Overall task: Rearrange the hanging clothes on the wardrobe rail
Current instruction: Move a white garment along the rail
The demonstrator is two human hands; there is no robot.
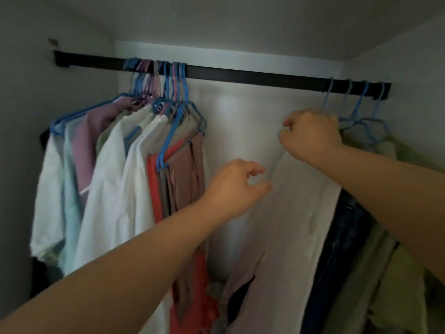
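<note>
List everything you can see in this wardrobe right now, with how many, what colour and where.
Rail: one, black, across the top of the wardrobe.
Left hangers: many, bunched too tight to count, blue and pink, left part of rail.
Left clothes: a packed bunch, white, pale blue, mauve, brown and coral, under the left hangers.
Right hangers: about four, light blue, right end of rail.
White garment: one, hanging centre-right, by both hands.
Dark garment: one, navy, right of the white one.
Green garments: count unclear, pale green, far right.
Left hand: at the white garment's edge.
Right hand: at its top; grip unclear.
</note>
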